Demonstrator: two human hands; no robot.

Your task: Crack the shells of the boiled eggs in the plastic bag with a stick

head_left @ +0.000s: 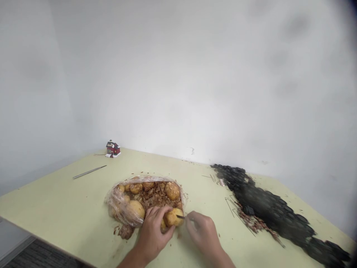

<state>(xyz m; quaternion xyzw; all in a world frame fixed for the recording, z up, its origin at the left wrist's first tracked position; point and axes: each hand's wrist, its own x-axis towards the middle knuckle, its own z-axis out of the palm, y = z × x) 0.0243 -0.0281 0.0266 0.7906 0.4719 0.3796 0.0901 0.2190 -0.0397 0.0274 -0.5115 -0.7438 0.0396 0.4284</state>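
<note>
My left hand is closed round a yellow potato, its fingers on the left side. From the right, my right hand pinches a thin dark tool whose tip lies against the potato's face. I cannot tell whether the tip is inside the skin. Just behind my hands sits an open clear plastic bag with several potatoes in it and a heap of brown shreds. Another potato is partly hidden beneath my left fingers.
A brown clump lies at the bag's front left. A metal rod and a small red toy house are farther left. On the right, black round pieces form a long pile beside thin wires and reddish scraps.
</note>
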